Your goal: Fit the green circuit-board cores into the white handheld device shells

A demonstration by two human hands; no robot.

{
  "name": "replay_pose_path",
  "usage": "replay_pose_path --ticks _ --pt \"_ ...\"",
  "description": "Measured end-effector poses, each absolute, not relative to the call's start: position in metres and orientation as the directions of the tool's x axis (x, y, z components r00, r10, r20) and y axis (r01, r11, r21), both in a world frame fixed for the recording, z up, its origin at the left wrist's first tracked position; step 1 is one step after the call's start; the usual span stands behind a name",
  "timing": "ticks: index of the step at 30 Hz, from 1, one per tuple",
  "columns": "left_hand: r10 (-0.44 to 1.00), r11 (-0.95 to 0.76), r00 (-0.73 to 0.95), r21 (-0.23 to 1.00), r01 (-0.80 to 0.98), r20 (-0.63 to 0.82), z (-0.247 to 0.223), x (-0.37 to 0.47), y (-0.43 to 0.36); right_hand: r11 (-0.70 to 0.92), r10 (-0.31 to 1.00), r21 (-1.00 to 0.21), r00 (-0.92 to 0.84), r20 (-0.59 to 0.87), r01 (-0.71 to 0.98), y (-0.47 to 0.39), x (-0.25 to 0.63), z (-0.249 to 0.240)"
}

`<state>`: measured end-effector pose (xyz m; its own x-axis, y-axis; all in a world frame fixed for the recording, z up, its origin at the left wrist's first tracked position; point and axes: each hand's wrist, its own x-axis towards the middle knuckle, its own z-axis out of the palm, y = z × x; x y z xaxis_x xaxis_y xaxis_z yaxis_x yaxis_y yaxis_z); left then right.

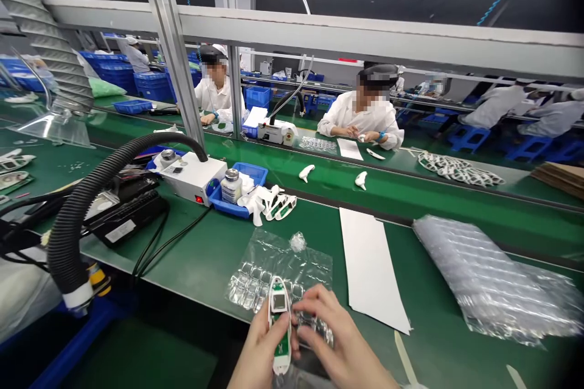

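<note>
Low in the middle of the view, my left hand [263,340] is closed around a white handheld device shell [280,325] with a green circuit board and a small square screen. Its thumb lies on the board. My right hand [335,334] is just right of the shell, fingers bent and apart, with nothing visible between them; whether its fingertips touch the shell I cannot tell. Beneath and beyond the hands lies a clear plastic tray [249,284] of small square pockets on clear film [274,246]. A crumpled clear piece [298,242] sits on the film.
White sheets [371,264] and stacked clear trays [483,273] lie to the right. Several white shells [283,206] rest near a blue bin [249,173] with a bottle [232,186]. A white box [194,176] with black hose [68,243] stands left. Two co-workers sit across the green belt [392,194].
</note>
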<state>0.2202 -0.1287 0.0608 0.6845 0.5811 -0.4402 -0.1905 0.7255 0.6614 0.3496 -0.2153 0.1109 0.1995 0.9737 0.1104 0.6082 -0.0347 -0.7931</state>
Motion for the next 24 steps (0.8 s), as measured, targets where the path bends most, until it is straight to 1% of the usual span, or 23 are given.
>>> replay_pose_path --ticks 2,3,5,8,11,14,17,20,24 --pt "0.545 0.667 0.750 0.736 -0.116 -0.376 0.056 0.218 -0.132 -0.046 0.959 -0.889 0.269 0.088 0.455 -0.211 0.352 0.108" --pt "0.535 0.631 0.768 0.771 -0.087 -0.351 0.055 0.218 -0.133 -0.036 0.959 -0.913 0.272 0.083 0.407 -0.208 0.352 0.105" --pt "0.533 0.560 0.781 0.828 -0.038 -0.325 0.055 0.217 -0.136 -0.029 0.959 -0.931 0.273 0.077 0.363 -0.202 0.351 0.099" --pt "0.531 0.488 0.783 0.872 0.028 -0.323 0.062 0.215 -0.139 -0.022 0.954 -0.933 0.287 0.089 0.360 -0.199 0.349 0.096" --pt "0.550 0.438 0.754 0.892 0.107 -0.360 0.064 0.212 -0.138 -0.006 0.955 -0.922 0.276 0.109 0.387 -0.201 0.346 0.099" --pt "0.669 0.317 0.649 0.929 0.191 -0.362 0.055 0.208 -0.139 -0.045 0.959 -0.900 0.270 0.083 0.434 -0.203 0.339 0.103" --pt "0.771 0.217 0.554 0.948 0.233 -0.313 0.043 0.205 -0.142 -0.108 0.940 -0.893 0.336 0.051 0.437 -0.200 0.329 0.101" --pt "0.803 0.168 0.527 0.955 0.244 -0.277 0.037 0.205 -0.147 -0.134 0.901 -0.933 0.433 0.025 0.334 -0.193 0.319 0.094" --pt "0.830 0.129 0.508 0.965 0.228 -0.231 0.034 0.204 -0.151 -0.111 0.873 -0.989 0.486 -0.048 0.102 -0.189 0.307 0.082"
